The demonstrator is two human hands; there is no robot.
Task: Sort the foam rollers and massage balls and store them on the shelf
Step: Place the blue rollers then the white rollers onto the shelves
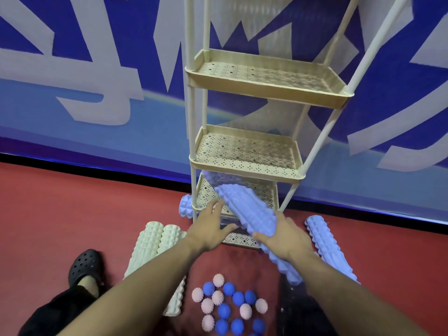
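Right fingers [263, 236] curled under lavender roller [247, 209], left hand [211, 229] beside

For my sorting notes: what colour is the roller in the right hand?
Light lavender-blue foam roller, ridged, clearest in the head view.

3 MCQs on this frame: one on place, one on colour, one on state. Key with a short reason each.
1. Where do the massage balls lie?
A. on the top tier
B. on the red floor between the arms
C. in a box

2. What colour are the rollers left of the shelf?
A. cream
B. black
C. green

3. What is the right hand doing?
A. hanging idle
B. gripping a lavender roller
C. holding a ball

Key: 1 B, they cluster on the floor; 2 A, pale cream foam; 3 B, fingers wrap the roller angled into a lower tier.
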